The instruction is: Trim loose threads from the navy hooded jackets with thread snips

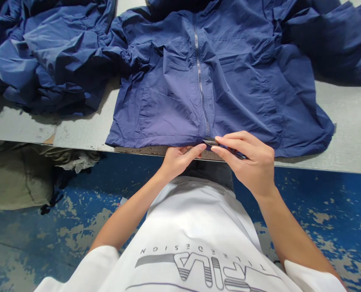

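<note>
A navy blue jacket (238,85) lies front up, its hem along the table's near edge. A metal zipper (199,77), closed, runs down its middle. My left hand (180,160) pinches the hem just left of the zipper's lower end, with part of its fingers hidden under the cloth. Between the thumb and fingers of my right hand (250,158) is a pair of thread snips (211,142), pointed left. The blade tips are at the hem by the zipper's bottom, close to my left thumb. Whether they touch a thread is too small to tell.
More navy garments (55,56) are heaped on the left of the pale table (350,121), and another dark blue bundle (329,44) lies at the right. A stuffed beige sack (16,178) sits below the table at left. The blue floor (314,202) has worn paint.
</note>
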A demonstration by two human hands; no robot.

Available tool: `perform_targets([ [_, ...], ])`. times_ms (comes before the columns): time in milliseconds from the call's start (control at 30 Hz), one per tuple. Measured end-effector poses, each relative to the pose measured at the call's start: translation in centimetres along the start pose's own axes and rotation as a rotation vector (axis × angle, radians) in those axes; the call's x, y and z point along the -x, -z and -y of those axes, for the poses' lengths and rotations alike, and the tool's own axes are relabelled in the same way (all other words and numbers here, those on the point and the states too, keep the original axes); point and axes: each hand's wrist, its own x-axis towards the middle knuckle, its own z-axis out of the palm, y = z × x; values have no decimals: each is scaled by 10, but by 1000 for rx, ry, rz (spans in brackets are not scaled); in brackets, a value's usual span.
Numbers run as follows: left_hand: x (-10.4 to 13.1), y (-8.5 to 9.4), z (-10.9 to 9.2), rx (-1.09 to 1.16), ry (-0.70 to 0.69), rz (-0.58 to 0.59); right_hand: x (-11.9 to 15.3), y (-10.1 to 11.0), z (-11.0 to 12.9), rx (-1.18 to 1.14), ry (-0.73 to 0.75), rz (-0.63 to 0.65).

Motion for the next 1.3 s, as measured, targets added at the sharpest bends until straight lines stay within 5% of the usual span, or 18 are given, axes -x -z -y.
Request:
perform_targets([
  [1300,0,-1,1,24,-5,-75,5,-2,3,-10,22,-76],
])
